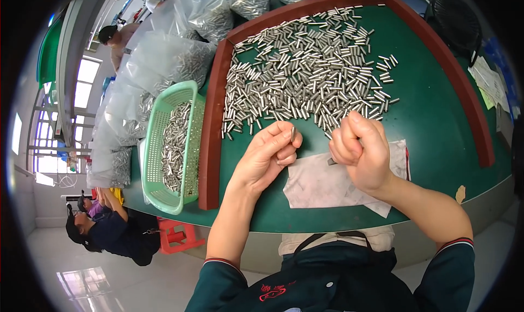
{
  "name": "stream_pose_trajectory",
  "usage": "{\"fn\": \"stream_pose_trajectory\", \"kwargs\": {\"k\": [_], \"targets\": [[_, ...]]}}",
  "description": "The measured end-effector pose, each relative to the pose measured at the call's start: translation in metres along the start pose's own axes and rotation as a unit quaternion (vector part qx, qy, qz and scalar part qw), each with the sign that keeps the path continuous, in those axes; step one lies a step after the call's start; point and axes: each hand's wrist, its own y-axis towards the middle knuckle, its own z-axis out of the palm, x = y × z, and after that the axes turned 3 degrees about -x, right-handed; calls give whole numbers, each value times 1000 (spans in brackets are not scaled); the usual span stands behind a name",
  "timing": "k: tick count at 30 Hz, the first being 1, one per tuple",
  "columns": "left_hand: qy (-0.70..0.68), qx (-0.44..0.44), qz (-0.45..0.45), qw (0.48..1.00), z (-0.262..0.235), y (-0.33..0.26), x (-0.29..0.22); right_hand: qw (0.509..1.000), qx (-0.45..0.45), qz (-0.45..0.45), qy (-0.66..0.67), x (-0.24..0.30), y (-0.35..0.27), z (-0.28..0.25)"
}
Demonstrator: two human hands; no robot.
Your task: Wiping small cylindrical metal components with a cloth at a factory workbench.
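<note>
My left hand [268, 155] is closed, with a short metal pin [293, 133] pinched between thumb and fingertips. To its right, my right hand [360, 151] is curled into a loose fist. The grey end of another pin [331, 161] shows at the fist's lower left edge, the rest covered by the fingers. Beyond both hands, a wide spread of loose shiny metal pins [305, 66] covers much of the green tabletop [431, 110]. Below the hands lies a stained white cloth [316, 183], partly hidden by my right hand and wrist.
A dark red wooden rail [210, 148] borders the work area. Left of it stands a green plastic basket [150, 148] holding many pins. Clear bags of metal parts [191, 61] line the far left. A red stool [183, 238] and other people [109, 224] are further left.
</note>
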Motion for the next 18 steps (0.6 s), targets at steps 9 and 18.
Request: {"fn": "stream_pose_trajectory", "kwargs": {"k": [9,18], "targets": [[-1,-56,-19,998,5,2,-4,1000,-2,-1,4,-2,4,-2],[425,-197,203,860,8,7,-4,1000,-2,3,6,-1,5,-2]]}}
